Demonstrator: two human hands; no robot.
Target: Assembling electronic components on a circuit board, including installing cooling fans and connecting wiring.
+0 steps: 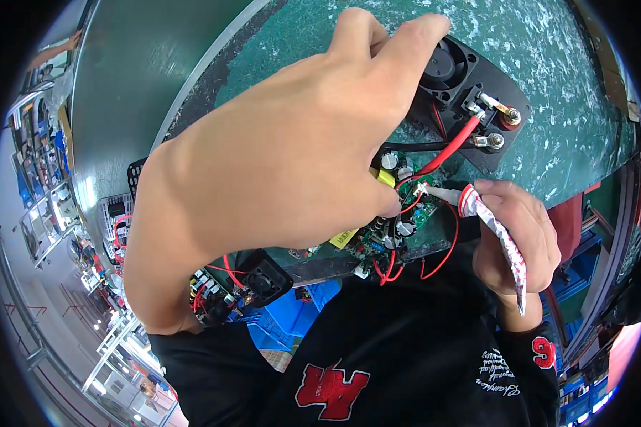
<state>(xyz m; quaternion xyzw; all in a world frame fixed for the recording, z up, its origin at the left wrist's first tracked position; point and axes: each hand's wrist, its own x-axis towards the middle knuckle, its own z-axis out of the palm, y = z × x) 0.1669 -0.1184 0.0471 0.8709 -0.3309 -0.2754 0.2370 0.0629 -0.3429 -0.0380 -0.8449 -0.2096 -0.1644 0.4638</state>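
Observation:
My right hand [516,238] is closed around a crumpled white and red squeeze tube [493,224]. Its pale nozzle [443,193] points left, with the tip at a white blob among the parts of a green circuit board [427,208]. My left hand [327,121] spans the work, thumb against the board's left side and fingers spread towards a small black fan [445,64]; some of its fingertips are hidden. The fan is on a black panel [470,107] with metal terminals, and a thick red cable [452,146] runs from there to the board. Thin red wires hang at the near edge.
The worn green table [548,142] curves round the work. Left of my forearm are wired units in a grey plastic housing [117,210]. Another fan unit [267,277] sits near the table edge, above blue bins [285,320]. Another person's hand [71,41] shows at far left.

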